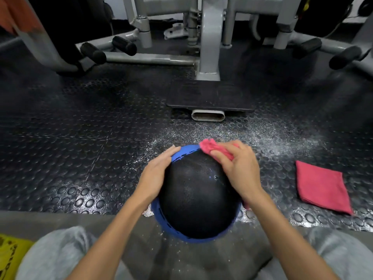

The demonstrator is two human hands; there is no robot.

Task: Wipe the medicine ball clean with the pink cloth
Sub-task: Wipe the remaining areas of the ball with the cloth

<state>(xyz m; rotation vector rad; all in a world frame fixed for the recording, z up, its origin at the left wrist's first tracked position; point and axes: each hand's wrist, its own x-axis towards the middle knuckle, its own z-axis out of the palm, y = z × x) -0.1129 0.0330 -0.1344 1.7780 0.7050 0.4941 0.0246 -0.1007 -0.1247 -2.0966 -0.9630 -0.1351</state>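
Medicine ball (198,199), black with blue band, sits on studded floor (90,148). Left hand (156,174): fingers straight, laid flat on ball's left side. Right hand (239,170): fingers curled round bunched pink cloth (212,148), pressed to ball's far upper right. Second folded cloth (321,186) lies right of ball, apart.

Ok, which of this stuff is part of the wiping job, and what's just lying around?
In the job: ball; cloth, gripped by the right hand; left hand, resting on the ball.
Lying about: folded cloth on the floor; machine.
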